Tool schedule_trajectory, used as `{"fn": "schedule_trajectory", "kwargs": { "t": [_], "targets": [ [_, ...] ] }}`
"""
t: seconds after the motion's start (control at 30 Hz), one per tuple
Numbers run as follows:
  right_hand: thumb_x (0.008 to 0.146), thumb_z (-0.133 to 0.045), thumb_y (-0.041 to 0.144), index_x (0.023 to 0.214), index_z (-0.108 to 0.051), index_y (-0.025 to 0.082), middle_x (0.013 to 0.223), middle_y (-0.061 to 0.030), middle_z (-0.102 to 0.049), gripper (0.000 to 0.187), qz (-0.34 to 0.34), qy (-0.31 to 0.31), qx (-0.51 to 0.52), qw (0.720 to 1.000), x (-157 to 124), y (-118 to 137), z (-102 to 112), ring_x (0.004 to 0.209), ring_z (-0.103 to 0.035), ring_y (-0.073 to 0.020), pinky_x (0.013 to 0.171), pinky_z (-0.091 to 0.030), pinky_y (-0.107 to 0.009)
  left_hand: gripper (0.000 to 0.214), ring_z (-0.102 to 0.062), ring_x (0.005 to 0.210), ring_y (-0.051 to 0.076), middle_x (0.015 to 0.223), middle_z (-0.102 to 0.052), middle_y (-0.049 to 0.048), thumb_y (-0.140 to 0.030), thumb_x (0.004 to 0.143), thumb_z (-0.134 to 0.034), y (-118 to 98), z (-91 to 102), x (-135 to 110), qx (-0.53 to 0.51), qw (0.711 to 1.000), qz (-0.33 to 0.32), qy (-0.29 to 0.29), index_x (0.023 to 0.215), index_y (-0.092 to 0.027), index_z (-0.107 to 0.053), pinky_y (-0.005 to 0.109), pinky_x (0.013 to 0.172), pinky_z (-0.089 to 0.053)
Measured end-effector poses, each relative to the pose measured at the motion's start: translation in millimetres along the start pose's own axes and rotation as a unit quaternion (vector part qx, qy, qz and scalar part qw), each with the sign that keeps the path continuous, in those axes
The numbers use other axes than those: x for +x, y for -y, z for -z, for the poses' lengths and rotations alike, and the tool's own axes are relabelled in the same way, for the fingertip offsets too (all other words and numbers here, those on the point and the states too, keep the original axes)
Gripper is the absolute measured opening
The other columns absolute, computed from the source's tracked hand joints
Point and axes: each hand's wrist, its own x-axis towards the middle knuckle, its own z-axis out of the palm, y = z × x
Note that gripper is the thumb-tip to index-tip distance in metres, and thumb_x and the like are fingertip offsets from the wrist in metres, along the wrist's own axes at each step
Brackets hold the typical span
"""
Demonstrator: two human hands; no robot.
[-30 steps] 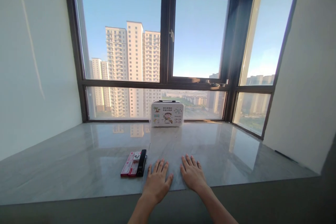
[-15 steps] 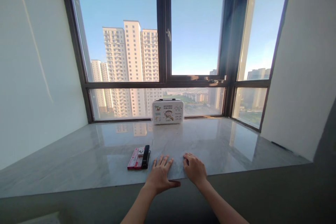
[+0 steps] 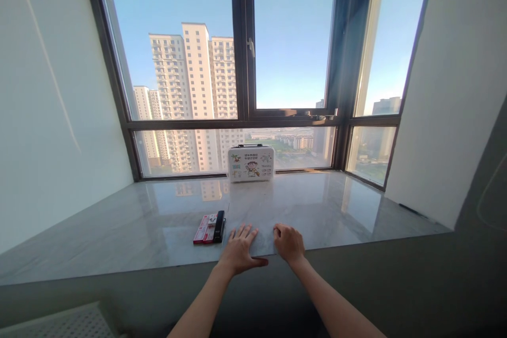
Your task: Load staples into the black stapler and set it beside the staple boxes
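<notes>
My left hand [image 3: 238, 251] lies palm down at the front edge of the marble sill [image 3: 325, 211], fingers spread and the thumb reaching over the edge. It holds nothing. Right of it, my right hand [image 3: 289, 243] rests on the sill with its fingers curled in, and no object shows in it. Just left of my left hand lies a black stapler [image 3: 219, 228]. Beside the stapler are flat red-and-white boxes [image 3: 203, 231], with a small white box [image 3: 212, 219] bearing a dark picture on top.
A white case [image 3: 251, 165] with cartoon prints and a dark handle stands upright at the back, against the window [image 3: 293, 42]. Walls close in the sill on both sides. A pale perforated object [image 3: 67, 323] shows below the sill at lower left.
The view has shifted slightly, so sill and objects appear a little higher. My right hand's fingers look more tightly curled. My left hand stays spread in place, and the objects have not moved.
</notes>
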Motion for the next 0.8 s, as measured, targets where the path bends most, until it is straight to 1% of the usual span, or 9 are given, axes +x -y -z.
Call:
{"fn": "schedule_trajectory", "kwargs": {
  "t": [0.13, 0.43, 0.57, 0.67, 0.73, 0.8],
  "targets": [
    [0.1, -0.037, 0.031, 0.096, -0.076, 0.022, 0.101, -0.0116, -0.075, 0.04, -0.011, 0.012, -0.015, 1.0, -3.4, 3.1, 3.2, 0.097, -0.067, -0.0223, 0.084, -0.041, -0.03, 0.112, -0.018, 0.152, 0.033, 0.164, -0.03, 0.0079, -0.092, 0.06, -0.059, -0.2, -1.1, 0.0, -0.002, 1.0, -0.003, -0.001, 0.152, -0.033, -0.035, 0.053, 0.122, -0.014],
    [0.101, -0.037, 0.032, 0.099, -0.076, 0.022, 0.105, -0.0124, -0.074, 0.04, -0.022, 0.035, -0.031, 0.999, -6.3, 4.8, 6.7, 0.096, -0.066, -0.0226, 0.082, -0.04, -0.031, 0.11, -0.018, 0.151, 0.034, 0.163, -0.029, 0.0076, -0.089, 0.063, -0.06, -4.2, -6.4, -1.4, -0.011, 1.0, 0.001, -0.007, 0.152, -0.03, -0.033, 0.051, 0.123, -0.011],
    [0.1, -0.038, 0.032, 0.097, -0.075, 0.021, 0.104, -0.0124, -0.074, 0.039, -0.024, 0.038, -0.019, 0.999, -9.1, 7.3, 10.8, 0.096, -0.066, -0.0222, 0.081, -0.039, -0.031, 0.105, -0.017, 0.151, 0.035, 0.164, -0.028, 0.0073, -0.088, 0.067, -0.058, -9.9, -3.3, -4.6, -0.011, 1.0, 0.007, -0.005, 0.152, -0.031, -0.033, 0.052, 0.123, -0.01],
    [0.099, -0.039, 0.031, 0.098, -0.075, 0.021, 0.106, -0.0118, -0.074, 0.037, -0.023, 0.034, 0.002, 0.999, -10.0, 8.6, 13.1, 0.098, -0.065, -0.0225, 0.082, -0.039, -0.03, 0.105, -0.016, 0.151, 0.035, 0.164, -0.027, 0.0076, -0.088, 0.067, -0.057, -11.4, 1.1, -6.3, -0.009, 1.0, 0.01, 0.001, 0.152, -0.031, -0.032, 0.053, 0.122, -0.01],
    [0.098, -0.04, 0.029, 0.1, -0.074, 0.021, 0.109, -0.0111, -0.073, 0.035, -0.023, 0.028, 0.022, 0.999, -6.6, 7.4, 10.1, 0.099, -0.065, -0.0227, 0.083, -0.038, -0.03, 0.106, -0.015, 0.152, 0.035, 0.165, -0.026, 0.0071, -0.089, 0.068, -0.056, -9.5, 1.7, -4.9, -0.007, 1.0, 0.011, 0.004, 0.153, -0.031, -0.032, 0.054, 0.122, -0.01],
    [0.097, -0.04, 0.029, 0.101, -0.074, 0.021, 0.11, -0.0111, -0.072, 0.035, -0.027, 0.026, 0.044, 0.998, 1.9, 5.9, 1.5, 0.099, -0.065, -0.0232, 0.083, -0.039, -0.031, 0.105, -0.013, 0.152, 0.036, 0.165, -0.025, 0.0057, -0.089, 0.068, -0.055, -6.5, -1.1, -1.6, -0.007, 1.0, 0.012, 0.004, 0.154, -0.033, -0.03, 0.055, 0.122, -0.008]
  ]
}}
